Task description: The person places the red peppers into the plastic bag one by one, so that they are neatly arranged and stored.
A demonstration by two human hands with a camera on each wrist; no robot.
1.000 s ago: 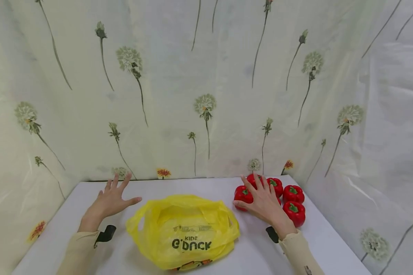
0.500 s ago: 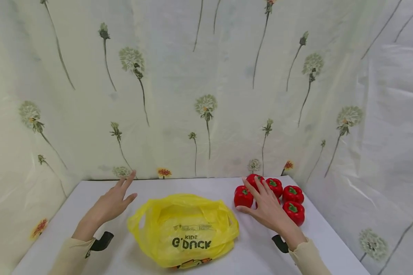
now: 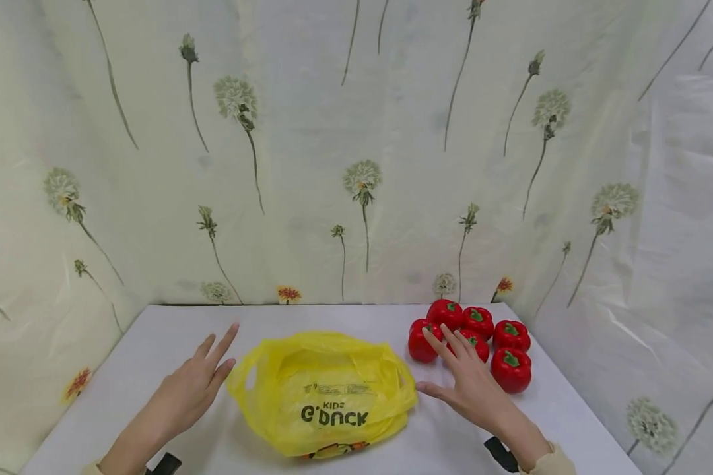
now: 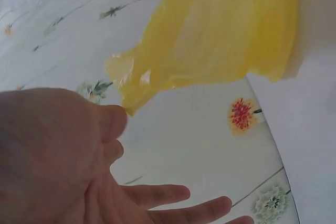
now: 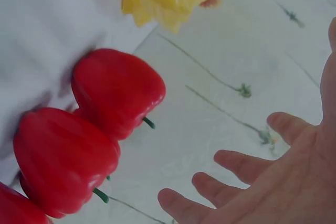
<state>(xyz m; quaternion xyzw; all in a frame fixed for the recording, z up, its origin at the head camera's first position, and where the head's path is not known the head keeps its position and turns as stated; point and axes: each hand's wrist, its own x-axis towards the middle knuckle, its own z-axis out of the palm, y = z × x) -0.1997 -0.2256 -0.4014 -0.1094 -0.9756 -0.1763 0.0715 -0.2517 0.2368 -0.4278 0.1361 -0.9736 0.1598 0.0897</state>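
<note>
A yellow plastic bag (image 3: 333, 389) printed "G.DUCK KIDS" lies on the white table with its mouth toward the back. My left hand (image 3: 184, 392) hovers at the bag's left side, fingers extended. In the left wrist view its thumb (image 4: 113, 121) appears right at the tip of the bag's handle (image 4: 134, 85). Fingers spread, my right hand (image 3: 475, 386) hangs at the bag's right side, and its thumb (image 3: 434, 390) reaches close to the bag's edge. Beyond it several red bell peppers (image 3: 512, 371) with green stems stand grouped, partly covered by the fingers in the head view.
The white table (image 3: 178, 323) meets a pale curtain (image 3: 309, 165) with printed dandelions at the back and sides. In the right wrist view two red peppers (image 5: 118, 90) stand close together, apart from the fingers. A dark strap (image 3: 165, 464) sits at the left wrist.
Both hands have come back toward me and lower, beside the bag. The left fingers have turned from widely spread to pointing forward. Bag and peppers stay in place; the head view shifts slightly.
</note>
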